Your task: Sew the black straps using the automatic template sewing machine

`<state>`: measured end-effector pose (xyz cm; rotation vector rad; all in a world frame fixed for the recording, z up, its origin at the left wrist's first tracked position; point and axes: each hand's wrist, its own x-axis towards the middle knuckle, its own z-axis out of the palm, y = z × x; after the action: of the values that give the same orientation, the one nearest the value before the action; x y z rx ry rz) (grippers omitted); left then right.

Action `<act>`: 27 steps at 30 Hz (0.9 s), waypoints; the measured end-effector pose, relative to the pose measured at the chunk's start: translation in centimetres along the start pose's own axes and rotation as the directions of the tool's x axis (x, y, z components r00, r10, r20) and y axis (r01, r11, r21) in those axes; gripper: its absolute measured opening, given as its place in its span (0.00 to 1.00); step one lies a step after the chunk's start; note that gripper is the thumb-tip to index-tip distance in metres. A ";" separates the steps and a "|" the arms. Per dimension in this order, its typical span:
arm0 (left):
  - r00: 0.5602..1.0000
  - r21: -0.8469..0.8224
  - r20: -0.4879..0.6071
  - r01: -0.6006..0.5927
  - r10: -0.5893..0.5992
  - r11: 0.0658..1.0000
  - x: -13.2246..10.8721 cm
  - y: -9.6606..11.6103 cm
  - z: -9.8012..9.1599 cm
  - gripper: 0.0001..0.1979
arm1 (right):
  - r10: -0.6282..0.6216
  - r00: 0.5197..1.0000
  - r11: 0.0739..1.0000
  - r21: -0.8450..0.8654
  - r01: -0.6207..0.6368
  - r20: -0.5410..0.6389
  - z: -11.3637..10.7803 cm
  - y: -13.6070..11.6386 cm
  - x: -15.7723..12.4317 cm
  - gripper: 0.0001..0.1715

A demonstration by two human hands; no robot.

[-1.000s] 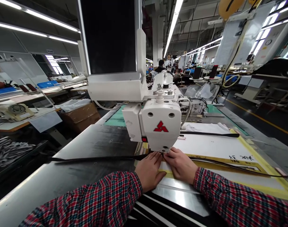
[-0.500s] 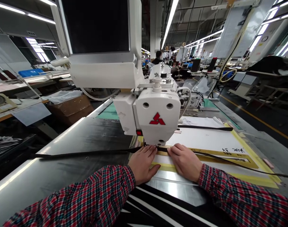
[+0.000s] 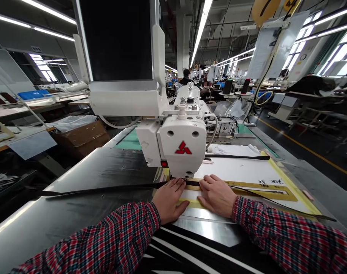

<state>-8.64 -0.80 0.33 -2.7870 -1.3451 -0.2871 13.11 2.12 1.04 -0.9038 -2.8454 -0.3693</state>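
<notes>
A long black fabric strip (image 3: 105, 189) runs from left to right under the white head of a sewing machine (image 3: 182, 146). My left hand (image 3: 169, 199) lies over the strip just in front of the machine head, fingers flat and thumb spread to the side. To the right, my right hand (image 3: 217, 196) rests on the same strip with its fingers bent and its thumb apart. A short length of strip shows between the hands; beyond the right hand, its narrow tail stretches across a white template (image 3: 227, 171) edged with yellow tape. The needle area is hidden behind my fingers.
A monitor (image 3: 116, 42) hangs at upper left of the machine. Another black strip (image 3: 238, 156) lies farther back on the template. Black and white strips (image 3: 187, 251) are below my arms. A cardboard box (image 3: 82, 137) stands left of the metal table (image 3: 76, 217). A person (image 3: 186, 77) is far behind.
The camera view has tilted up and shifted slightly. My right hand sits a little closer to the left hand, with its thumb now showing apart. The strip stays under both hands.
</notes>
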 end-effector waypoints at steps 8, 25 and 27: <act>1.000 0.005 -0.028 -0.006 0.006 1.000 -0.1 0.1 -0.1 0.27 | 0.142 0.988 0.981 0.144 -0.131 -0.066 0.5 -2.6 1.3 0.14; 0.999 -0.004 0.040 0.022 -0.022 1.000 0.1 0.3 -0.4 0.29 | 0.098 0.993 0.994 0.044 -0.095 -0.061 0.7 -0.7 -0.9 0.15; 0.999 -0.006 0.037 0.024 -0.024 1.000 0.1 0.3 -0.4 0.29 | 0.111 0.992 0.993 0.036 -0.109 -0.066 0.7 -0.5 -1.2 0.15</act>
<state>-8.44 -0.93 0.79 -2.7971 -1.3886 -0.2421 13.73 1.24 0.02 -1.0163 -2.7180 -0.3335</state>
